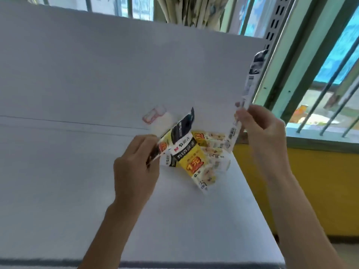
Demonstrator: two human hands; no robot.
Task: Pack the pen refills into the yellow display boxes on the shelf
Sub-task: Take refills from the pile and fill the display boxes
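Note:
Several flattened yellow-and-white display boxes (202,162) with black print lie in a loose heap on the white shelf (77,171), between my hands. My left hand (136,167) pinches the near edge of one flat box (174,138) lifted off the heap. My right hand (258,129) grips a long unfolded white carton strip (250,82) that stands up along the shelf's right end. No pen refills show in this view.
The white back panel (116,65) rises behind the shelf. A faint red stamp mark (153,115) sits on it. To the right are a yellow wall (320,191), a barred window (330,84) and a perforated shelf upright (275,22). A curtain (194,10) hangs behind.

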